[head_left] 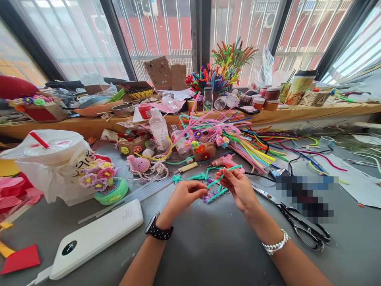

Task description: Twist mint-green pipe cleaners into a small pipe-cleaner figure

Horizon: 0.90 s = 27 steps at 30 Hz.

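My left hand (185, 195) is closed in a pinch on one end of a teal pipe-cleaner piece (216, 190) with small purple bits, just above the grey table (208, 246). My right hand (236, 186) pinches the other side of the same piece, with a teal stem sticking up to the right between its fingers. A black watch sits on my left wrist and a silver bracelet on my right wrist. A pink glue gun (228, 161) lies just beyond my hands.
Large scissors (300, 222) lie right of my right hand. A white power bank (95, 236) sits at the front left. A pile of colored pipe cleaners (253, 147), small flower baskets (205, 149), a plastic bottle (158, 129) and a bagged drink cup (53, 159) crowd the back.
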Tool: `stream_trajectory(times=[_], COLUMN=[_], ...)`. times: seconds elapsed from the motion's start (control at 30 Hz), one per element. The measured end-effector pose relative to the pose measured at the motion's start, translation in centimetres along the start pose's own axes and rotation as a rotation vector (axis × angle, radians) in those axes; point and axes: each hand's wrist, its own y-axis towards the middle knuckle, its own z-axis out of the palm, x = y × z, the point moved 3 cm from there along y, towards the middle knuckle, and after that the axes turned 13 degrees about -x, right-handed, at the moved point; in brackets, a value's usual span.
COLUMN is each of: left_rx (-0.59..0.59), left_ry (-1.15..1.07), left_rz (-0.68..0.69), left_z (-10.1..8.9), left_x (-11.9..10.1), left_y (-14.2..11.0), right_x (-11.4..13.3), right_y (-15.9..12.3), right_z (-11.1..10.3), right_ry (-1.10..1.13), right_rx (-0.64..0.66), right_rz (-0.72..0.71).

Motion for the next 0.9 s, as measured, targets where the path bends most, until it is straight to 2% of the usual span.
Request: stream_trajectory(times=[0.13,0.33,0.47,0.63,0.73,0.8,0.9], left_rx=[-0.171,-0.279,-0.416,-0.557,-0.661,-0.638,-0.392], left_ry=[-0.01,-0.196,-0.269,-0.316,-0.437,-0.55,-0.602], left_rz=[0.003,-0.014,-0.007,0.035,0.035,-0.024,-0.152], left_z=[-0.9,-2.1,-2.7,-3.0,-3.2,-2.9,-1.5], left_x=[0.1,0.3,0.5,0.6,0.8,0.9,0.7], left_y=[0.4,0.5,0.4,0.4,0.4,0.4,0.4], right_x=[0.7,0.9,1.2,1.2,1.5,1.6,1.4], right_y=[0.6,0.9,0.3,-0.2,-0.4,-0.7,-1.3], right_z=[-0.4,-0.8,-0.4,-0.1,0.0,0.2,0.6], right_ry=[0.015,0.041,0.023,-0.009,-0.006,0.013,-0.03], right_rx=[0.02,-0.014,0.063,0.158,0.18,0.198,0.257], right_rz=[-0.058,0.001,-0.059,0.003,-0.018,-0.053,-0.119])
